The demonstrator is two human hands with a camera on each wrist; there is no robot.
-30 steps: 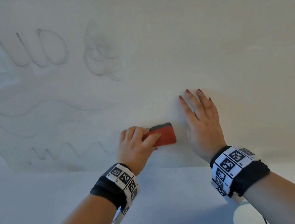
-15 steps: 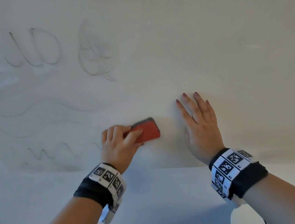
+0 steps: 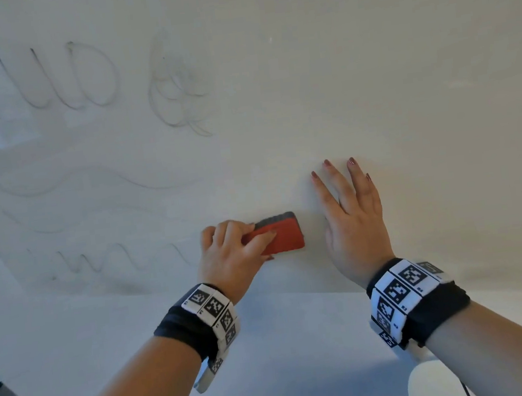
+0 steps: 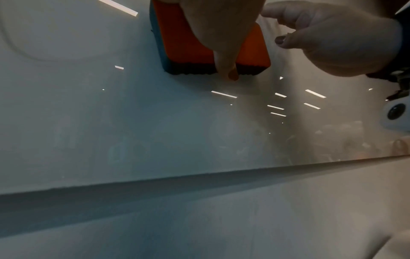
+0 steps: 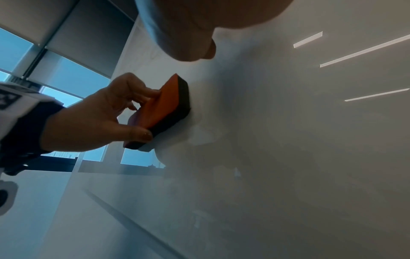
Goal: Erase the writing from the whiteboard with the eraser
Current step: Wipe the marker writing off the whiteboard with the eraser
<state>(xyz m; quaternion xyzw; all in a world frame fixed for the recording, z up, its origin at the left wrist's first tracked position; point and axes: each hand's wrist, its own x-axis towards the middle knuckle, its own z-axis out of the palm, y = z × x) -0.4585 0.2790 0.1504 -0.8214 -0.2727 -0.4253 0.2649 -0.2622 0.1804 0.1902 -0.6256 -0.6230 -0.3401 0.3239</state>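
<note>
Our left hand grips the red eraser, its dark felt pressed on the whiteboard; our right hand lies flat just beside it, fingers spread. Faint writing remains up-left.

Each forearm is bare above a black wristband edged with white blocks of black square codes; the fingernails are dark red.

Eraser partly behind left-hand fingers
</note>
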